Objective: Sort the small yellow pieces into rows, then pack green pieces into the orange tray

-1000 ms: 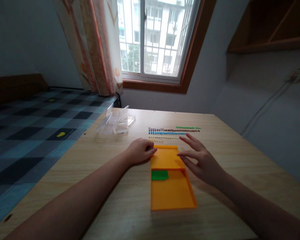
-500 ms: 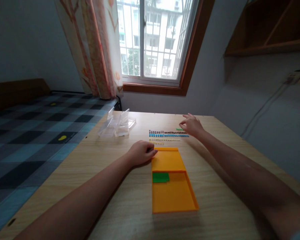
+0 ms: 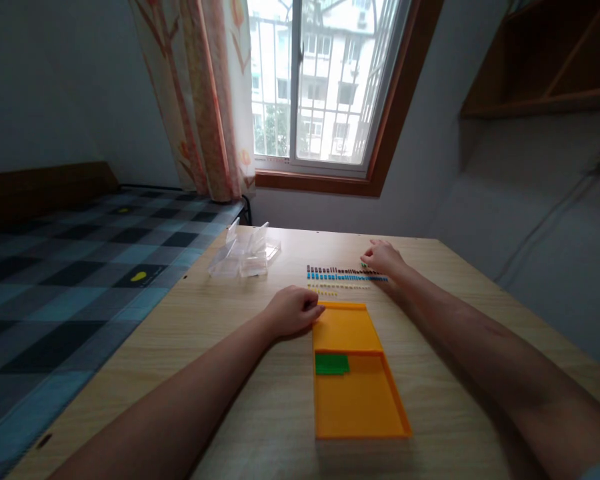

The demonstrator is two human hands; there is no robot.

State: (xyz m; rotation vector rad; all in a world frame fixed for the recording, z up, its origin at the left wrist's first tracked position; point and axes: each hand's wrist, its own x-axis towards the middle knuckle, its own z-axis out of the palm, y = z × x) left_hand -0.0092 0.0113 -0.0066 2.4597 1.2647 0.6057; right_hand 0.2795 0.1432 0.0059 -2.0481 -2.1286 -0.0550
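**Left hand [image 3: 291,311] at an orange tray [image 3: 364,408], right hand [image 3: 381,257] down among small pieces**

At far left is a bed [image 3: 105,267] with a checked cover, and right of it hangs a flowered curtain [image 3: 200,100]. Clear plastic boxes [image 3: 253,262] stand in a cluster on the left part of the wooden table [image 3: 240,400], near its far edge. The left hand lies with its fingers curled and its thumb over the left rim of the tray, near the far corner; whether it clamps the rim I cannot tell. The tray lies flat, split by a ridge into a far and a near section. Green pieces [image 3: 331,364] sit side by side in the near section's far-left corner. Beyond the tray run rows of tiny pieces: yellow [image 3: 327,293], then pale, blue [image 3: 347,277] and, farthest, brown [image 3: 347,271]. At the right end of these rows, the right hand's fingertips are bunched close beside a bit of green [image 3: 364,265]; whether they grip it is too small to tell. A wooden shelf [image 3: 545,100] hangs at upper right.
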